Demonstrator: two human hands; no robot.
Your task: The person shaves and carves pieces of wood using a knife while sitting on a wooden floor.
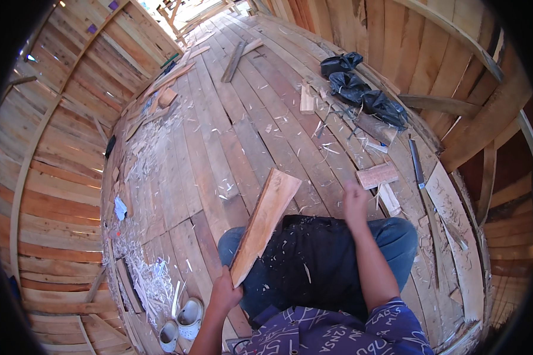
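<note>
Plank floor (231, 124), one held board (265, 222), two hands (225, 294)

Reddish-brown wooden board (263, 222) in my left hand (224, 294), gripped at near end, tilted up-forward over my lap.

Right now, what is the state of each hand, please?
Left hand: closed, holding the lower end of the wooden board.
Right hand: blurred, holds nothing visible; open or closed cannot be told.
</note>
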